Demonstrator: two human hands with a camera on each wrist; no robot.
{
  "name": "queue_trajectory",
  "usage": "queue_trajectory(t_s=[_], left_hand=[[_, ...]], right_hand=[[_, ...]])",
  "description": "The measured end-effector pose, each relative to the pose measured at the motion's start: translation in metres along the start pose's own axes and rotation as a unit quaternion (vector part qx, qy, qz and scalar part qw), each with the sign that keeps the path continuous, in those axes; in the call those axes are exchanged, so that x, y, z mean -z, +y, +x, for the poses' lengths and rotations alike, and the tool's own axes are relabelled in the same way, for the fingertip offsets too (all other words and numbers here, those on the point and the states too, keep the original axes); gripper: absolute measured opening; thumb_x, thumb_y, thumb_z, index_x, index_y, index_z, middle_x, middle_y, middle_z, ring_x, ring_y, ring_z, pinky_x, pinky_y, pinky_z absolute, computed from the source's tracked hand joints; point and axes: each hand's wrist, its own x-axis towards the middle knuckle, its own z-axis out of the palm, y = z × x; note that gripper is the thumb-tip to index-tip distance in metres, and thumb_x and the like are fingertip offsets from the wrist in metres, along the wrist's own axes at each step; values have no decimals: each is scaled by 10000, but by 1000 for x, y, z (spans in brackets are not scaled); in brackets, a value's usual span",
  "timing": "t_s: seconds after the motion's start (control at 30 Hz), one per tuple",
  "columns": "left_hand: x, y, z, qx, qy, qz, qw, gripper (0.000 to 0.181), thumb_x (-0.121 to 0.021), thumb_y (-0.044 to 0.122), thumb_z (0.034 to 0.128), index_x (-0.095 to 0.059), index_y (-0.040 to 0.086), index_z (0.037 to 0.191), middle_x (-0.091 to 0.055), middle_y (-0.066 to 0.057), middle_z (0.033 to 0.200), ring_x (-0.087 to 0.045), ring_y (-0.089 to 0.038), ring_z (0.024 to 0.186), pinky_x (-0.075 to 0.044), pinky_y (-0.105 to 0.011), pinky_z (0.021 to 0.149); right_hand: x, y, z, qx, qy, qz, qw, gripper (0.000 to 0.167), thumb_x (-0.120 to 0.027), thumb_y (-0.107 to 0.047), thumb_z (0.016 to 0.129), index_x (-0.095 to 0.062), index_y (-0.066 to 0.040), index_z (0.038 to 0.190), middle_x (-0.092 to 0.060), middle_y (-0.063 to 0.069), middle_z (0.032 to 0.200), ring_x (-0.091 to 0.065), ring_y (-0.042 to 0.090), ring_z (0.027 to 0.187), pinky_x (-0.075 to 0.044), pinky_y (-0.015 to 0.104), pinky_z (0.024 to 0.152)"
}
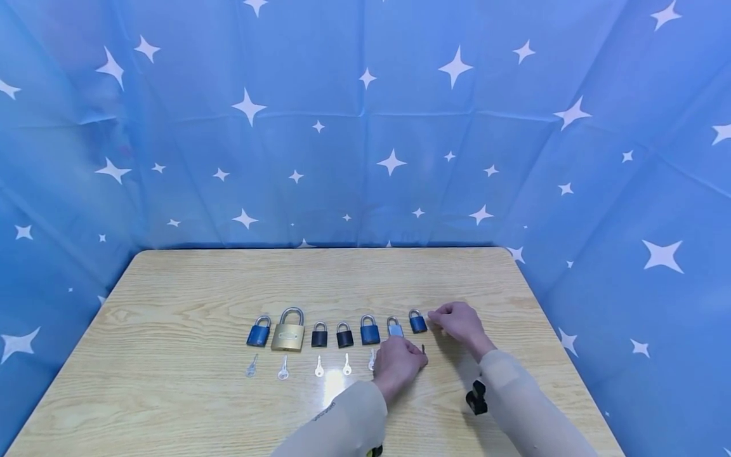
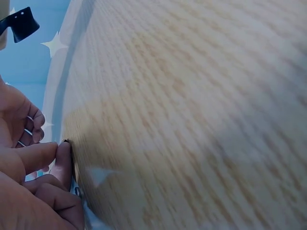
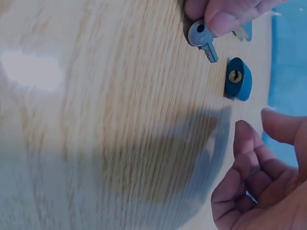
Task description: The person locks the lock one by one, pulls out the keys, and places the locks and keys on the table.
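Observation:
My left hand (image 1: 400, 362) pinches a small silver key (image 3: 204, 38) by its round head, just above the wooden table. Its blade points toward the keyhole face of the rightmost blue padlock (image 3: 238, 79), a short gap apart. In the head view this padlock (image 1: 418, 322) lies with its shackle away from me. My right hand (image 1: 459, 324) is just right of it, fingers loosely bent and holding nothing, as the right wrist view shows. Under the left hand's far side lies a light blue padlock (image 1: 395, 327), partly covered. The left wrist view shows mostly fingers and tabletop.
Leftward runs a row of padlocks: blue (image 1: 370, 332), two black ones (image 1: 344, 336), a large brass one (image 1: 288, 336) and another blue one (image 1: 258, 334). Several keys (image 1: 319, 366) lie before them. A blue star-patterned curtain (image 1: 365, 158) hangs behind the table (image 1: 171, 406).

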Motion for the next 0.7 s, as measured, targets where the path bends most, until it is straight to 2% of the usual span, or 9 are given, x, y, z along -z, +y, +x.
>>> queue_trajectory(t_s=[0.27, 0.4, 0.57, 0.7], left_hand=[[2, 0, -2, -30, 5, 28, 10000, 89, -814, 254, 726, -732, 224, 707, -694, 83, 753, -594, -111, 692, -439, -290, 595], [4, -1, -5, -91, 50, 75, 9999, 87, -818, 238, 717, -732, 225, 709, -695, 87, 778, -605, -119, 724, -448, -298, 628], [6, -4, -5, -315, -99, 5, 9995, 57, -791, 250, 749, -743, 219, 755, -701, 87, 821, -621, -117, 782, -474, -303, 678], [13, -9, -4, -639, -324, -211, 9972, 59, -745, 241, 802, -763, 195, 834, -723, 78, 896, -646, -114, 866, -509, -307, 748]], right_hand=[[1, 5, 1, -22, -6, 87, 10000, 351, -609, -345, 937, -714, -17, 1004, -684, 96, 941, -537, 151, 728, -393, 254, 614], [1, 7, 0, -30, -51, 97, 9999, 351, -598, -355, 944, -717, -28, 988, -685, 101, 959, -527, 161, 746, -386, 259, 620], [4, 11, 0, -67, 23, 130, 9999, 342, -582, -346, 954, -709, -31, 991, -679, 108, 980, -534, 185, 811, -377, 262, 655], [5, 13, 0, -59, 72, 216, 9997, 330, -579, -326, 954, -703, -23, 1002, -674, 112, 957, -535, 186, 815, -382, 262, 663]])
